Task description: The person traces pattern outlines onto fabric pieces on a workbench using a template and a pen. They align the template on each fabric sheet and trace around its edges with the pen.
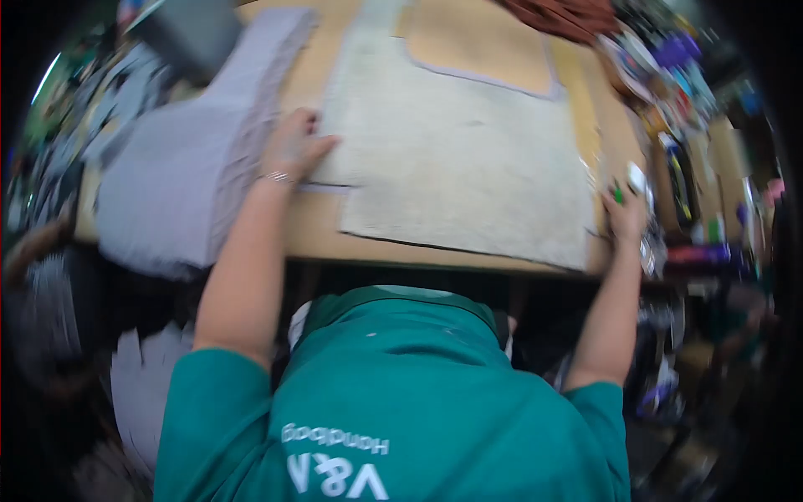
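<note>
A large off-white flat panel [477, 159] with dark edges and a cutout lies on the tan work table [322, 243]. My left hand [297, 146] rests near the panel's left edge, thumb and fingers apart, holding nothing that I can see. Just left of it, layered pale lilac fabric [167, 176] hangs over the table's front edge. At the right side of the table, my right hand [626, 216] is closed around a small green-and-white object [636, 177]. Motion blur hides what kind of object it is.
Reddish-brown cloth [565, 17] lies at the far right of the table. A grey bin-like box [188, 38] stands at the far left. Cluttered boxes and supplies [694, 176] line the right side. Another person's arm [33, 247] shows at the left.
</note>
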Demonstrator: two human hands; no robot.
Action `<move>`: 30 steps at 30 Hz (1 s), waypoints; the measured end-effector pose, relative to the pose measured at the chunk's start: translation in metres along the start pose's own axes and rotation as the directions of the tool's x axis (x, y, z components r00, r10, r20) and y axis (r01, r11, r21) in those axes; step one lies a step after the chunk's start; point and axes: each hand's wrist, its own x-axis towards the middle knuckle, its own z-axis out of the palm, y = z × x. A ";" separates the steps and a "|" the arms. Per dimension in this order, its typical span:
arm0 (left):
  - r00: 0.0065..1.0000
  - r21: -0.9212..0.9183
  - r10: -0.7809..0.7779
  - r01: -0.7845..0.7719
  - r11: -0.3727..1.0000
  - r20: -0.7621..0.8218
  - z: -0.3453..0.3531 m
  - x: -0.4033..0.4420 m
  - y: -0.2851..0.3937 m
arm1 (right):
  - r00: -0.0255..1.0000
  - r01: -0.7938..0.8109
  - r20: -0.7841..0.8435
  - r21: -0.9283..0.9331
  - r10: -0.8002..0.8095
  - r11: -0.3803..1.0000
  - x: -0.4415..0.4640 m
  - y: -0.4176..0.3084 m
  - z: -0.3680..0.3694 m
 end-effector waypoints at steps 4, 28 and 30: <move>0.999 -0.172 0.045 -0.044 0.984 0.003 0.008 0.008 -0.016 | 0.993 -0.117 -0.030 -0.083 0.115 0.990 -0.005 -0.009 0.001; 0.999 -0.114 -0.023 0.026 0.993 0.027 0.000 0.000 0.009 | 0.978 -0.183 -0.110 -0.065 0.175 0.981 -0.011 -0.027 0.006; 1.000 -0.090 -0.022 0.022 0.996 -0.001 0.000 -0.002 0.013 | 0.981 -0.157 -0.126 -0.079 0.146 0.984 -0.012 -0.024 0.006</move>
